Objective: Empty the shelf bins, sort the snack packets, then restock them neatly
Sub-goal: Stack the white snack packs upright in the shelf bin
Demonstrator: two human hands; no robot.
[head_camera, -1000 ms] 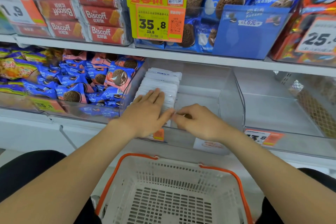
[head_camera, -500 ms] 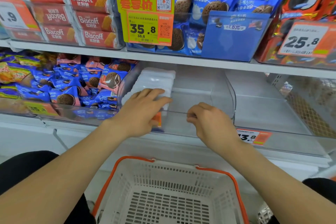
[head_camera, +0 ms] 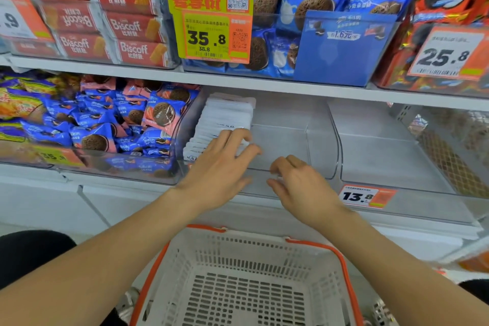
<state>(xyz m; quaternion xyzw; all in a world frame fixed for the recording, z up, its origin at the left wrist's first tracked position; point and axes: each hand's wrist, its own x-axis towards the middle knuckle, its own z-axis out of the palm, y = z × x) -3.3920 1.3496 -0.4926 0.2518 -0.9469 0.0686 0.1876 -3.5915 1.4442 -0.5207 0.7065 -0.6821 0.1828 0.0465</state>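
Spreading its fingers wider than before, the left hand (head_camera: 217, 172) presses one row of white packets (head_camera: 227, 116), frame centre. The right hand (head_camera: 301, 185) stays loosely curled, holding nothing, above one basket (head_camera: 251, 254).

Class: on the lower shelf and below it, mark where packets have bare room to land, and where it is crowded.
Free: in the middle bin, the floor between the white packets and its right wall; the whole right bin, up to the mesh panel; the basket below. Crowded: the left bin, heaped with blue packets.
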